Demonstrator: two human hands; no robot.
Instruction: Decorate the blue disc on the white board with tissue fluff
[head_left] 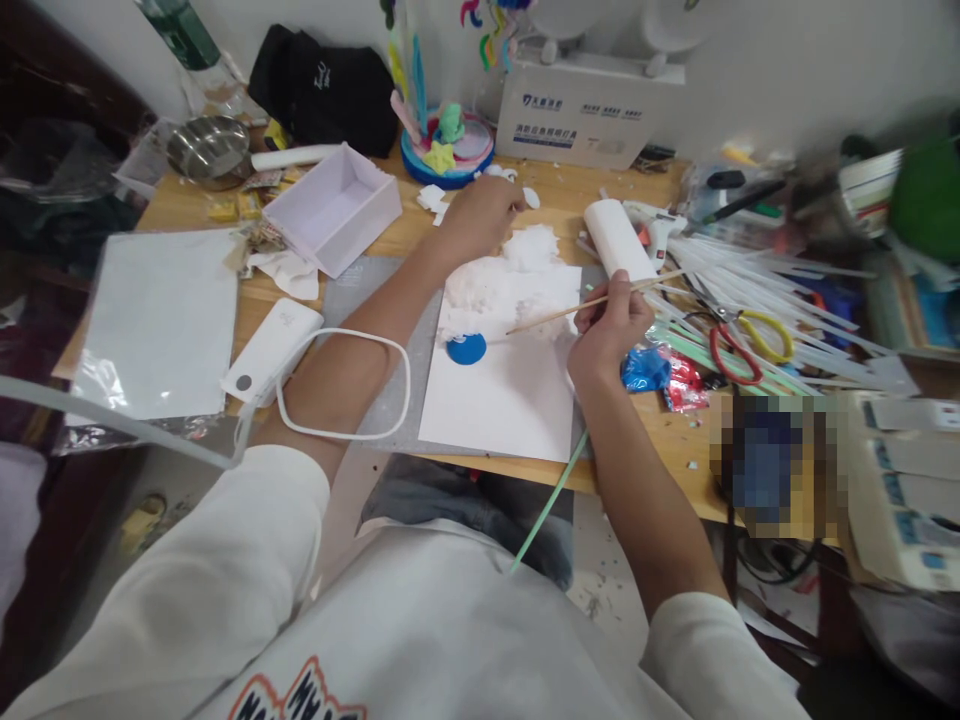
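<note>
- On the white sheet (502, 410), toward its 9 o'clock side, lies a flat blue disc (466, 350); white fluffy material (532, 245) borders its 12 o'clock edge and spreads past the sheet's far side.
- The right hand (613, 322) has its fingers closed around 1 thin wooden stick (555, 318), whose long axis runs from between 2 and 3 o'clock to between 8 and 9.
- From the stick's tip, the disc lies just beside, at about 8 o'clock, almost in line with the shaft; the tip is nearer to it than the fingers of either hand.
- The left hand (487, 215) is beyond the sheet, roughly 12 o'clock from the disc, its fingers bent next to a small white piece (532, 198); whether they grip it cannot be told.
- At 12 o'clock from the right hand lies a white roll (616, 240); scissors (726, 318) lie at 3.
</note>
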